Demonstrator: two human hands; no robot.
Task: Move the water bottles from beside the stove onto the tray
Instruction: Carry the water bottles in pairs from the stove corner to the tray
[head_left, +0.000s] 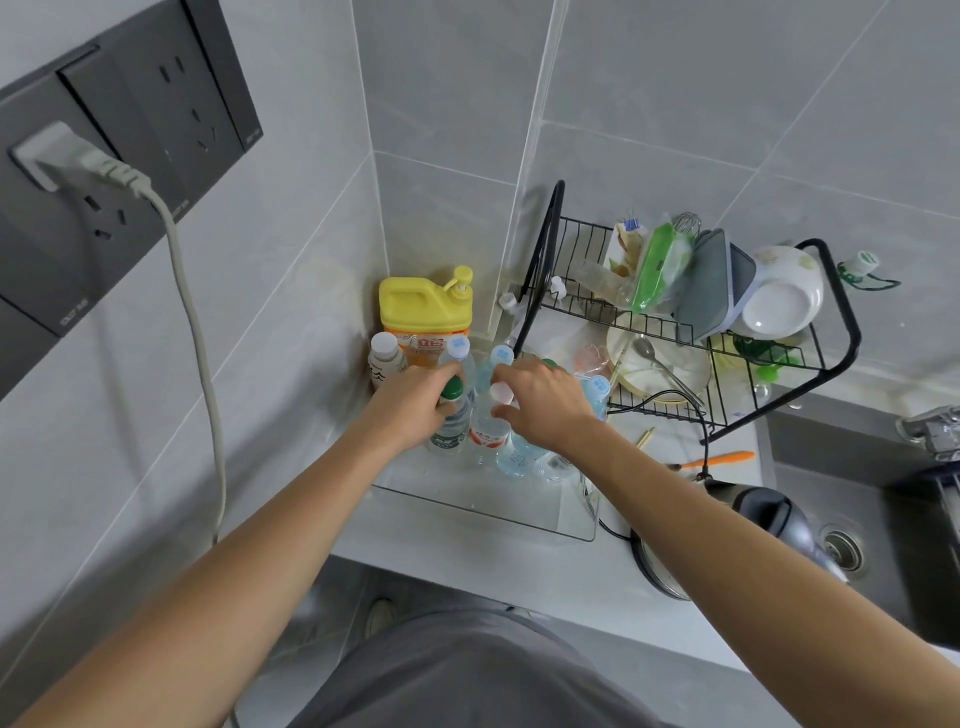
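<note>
A clear tray (530, 512) lies on the counter in the corner, and several water bottles stand upright at its far end. My left hand (415, 402) grips the neck of a green-capped bottle (451, 415). Beside it stands a bottle with a red label and a pale cap (488, 434). My right hand (545, 402) reaches over that bottle, its curled fingers touching its cap; whether they grip the cap I cannot tell. Blue-capped bottles (458, 349) stand behind and to the right, partly hidden by my hands.
A yellow detergent jug (423, 306) and a small white-capped bottle (385, 358) stand in the corner. A black dish rack (691, 332) with plates is to the right. An electric kettle (727, 535), an orange utensil (719, 460) and the sink (872, 545) lie further right.
</note>
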